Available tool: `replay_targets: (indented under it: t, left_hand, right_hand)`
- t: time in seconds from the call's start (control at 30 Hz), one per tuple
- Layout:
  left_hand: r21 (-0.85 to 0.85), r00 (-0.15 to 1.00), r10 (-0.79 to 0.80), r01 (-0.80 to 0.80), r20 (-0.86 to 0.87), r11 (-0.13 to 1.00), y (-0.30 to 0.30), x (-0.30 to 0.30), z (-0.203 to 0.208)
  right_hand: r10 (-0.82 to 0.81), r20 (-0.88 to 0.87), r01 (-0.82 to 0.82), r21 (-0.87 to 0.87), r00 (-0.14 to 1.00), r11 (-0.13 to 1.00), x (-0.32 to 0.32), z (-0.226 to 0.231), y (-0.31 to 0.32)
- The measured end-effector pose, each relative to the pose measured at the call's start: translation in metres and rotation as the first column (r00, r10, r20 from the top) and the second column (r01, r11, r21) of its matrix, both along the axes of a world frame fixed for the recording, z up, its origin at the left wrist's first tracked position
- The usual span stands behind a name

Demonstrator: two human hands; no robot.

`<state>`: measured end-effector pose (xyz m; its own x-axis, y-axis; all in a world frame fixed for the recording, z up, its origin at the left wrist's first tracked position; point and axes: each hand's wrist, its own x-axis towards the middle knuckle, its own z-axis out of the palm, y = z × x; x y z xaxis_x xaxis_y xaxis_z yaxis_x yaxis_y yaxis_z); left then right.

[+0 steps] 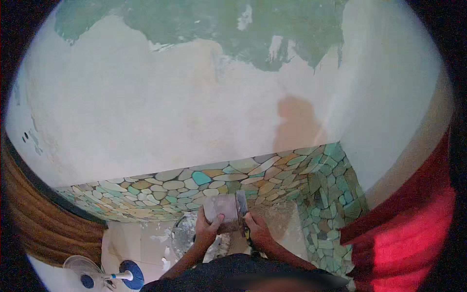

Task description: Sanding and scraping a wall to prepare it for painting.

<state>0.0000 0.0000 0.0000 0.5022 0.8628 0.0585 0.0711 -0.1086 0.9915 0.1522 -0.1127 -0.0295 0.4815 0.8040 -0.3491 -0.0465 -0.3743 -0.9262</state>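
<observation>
Plainly, the left hand clamps one squarish plate; the right hand grips one scraper, its blade's long axis pointing toward the stone-faced wall.

- Left grip: bare hand, closed in a pinch; thumb laid over the top, pointing up and to the right, most fingers hidden from view.
- Right grip: bare hand, closed; uppermost digit pointing up and to the left, remaining fingers curled under and only partly seen.
- Spacing: hands near each other in front of the torso, at about equal height, not touching.
- Left forearm: bare, slanting up and to the right.
- Right forearm: bare, slanting up and to the left.
- Wrists: both visible, uncovered.
</observation>
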Motion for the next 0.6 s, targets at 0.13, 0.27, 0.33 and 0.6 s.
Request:
replay_targets:
  t: [0.13,0.27,0.33,0.6]
  left_hand:
    - [-0.141,0.980,0.056,-0.028,0.192,0.990,-0.016,0.088,0.005]
    - [0.015,0.982,0.085,-0.089,0.171,0.996,-0.001,0.108,0.025]
    - [-0.005,0.984,0.095,-0.096,0.148,0.995,-0.004,0.122,0.040]
    - [0.010,0.978,0.103,-0.107,0.180,0.994,0.028,0.135,0.046]
  right_hand:
    - [0.061,0.188,-0.108,0.250,0.980,0.962,0.093,0.022,-0.012]
    - [0.156,0.051,-0.164,0.219,0.986,0.962,0.110,0.074,0.010]
    - [0.164,0.069,-0.178,0.317,0.984,0.932,0.118,0.071,0.012]
    - [0.160,0.459,-0.373,0.422,0.874,0.827,0.135,0.094,0.053]
